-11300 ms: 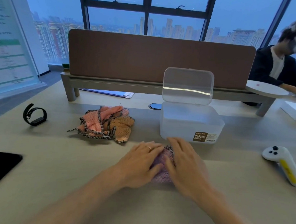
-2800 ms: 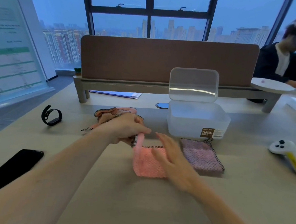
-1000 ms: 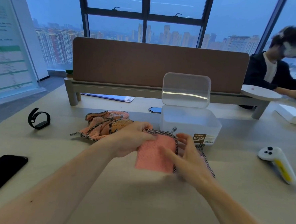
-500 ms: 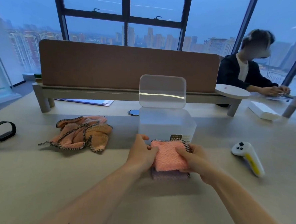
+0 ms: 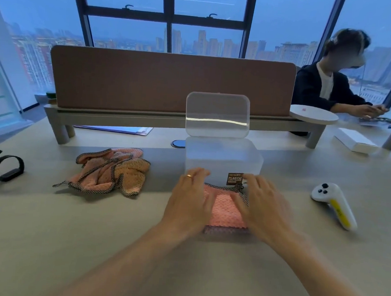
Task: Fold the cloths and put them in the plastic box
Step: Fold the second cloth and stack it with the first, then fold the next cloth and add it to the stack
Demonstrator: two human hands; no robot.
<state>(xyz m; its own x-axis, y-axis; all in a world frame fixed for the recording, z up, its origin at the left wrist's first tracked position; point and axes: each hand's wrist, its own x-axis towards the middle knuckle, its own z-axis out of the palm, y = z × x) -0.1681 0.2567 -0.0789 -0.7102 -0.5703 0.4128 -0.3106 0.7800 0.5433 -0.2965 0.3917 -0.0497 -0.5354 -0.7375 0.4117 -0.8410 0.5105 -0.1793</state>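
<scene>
A folded pink cloth lies on top of a folded purple cloth, whose front edge peeks out below it. My left hand and my right hand lie flat on the stack's two sides with straight fingers. Just behind them stands the translucent plastic box, its lid upright and open. A crumpled heap of pink and orange cloths sits to the left.
A white and yellow controller lies at the right, a black wristband at the far left. A brown divider on a shelf crosses the back. Another person sits at the back right beside a white box.
The pink cloth was folded and set on the purple one. In the last half second my hands went from holding its edges to lying flat on it.
</scene>
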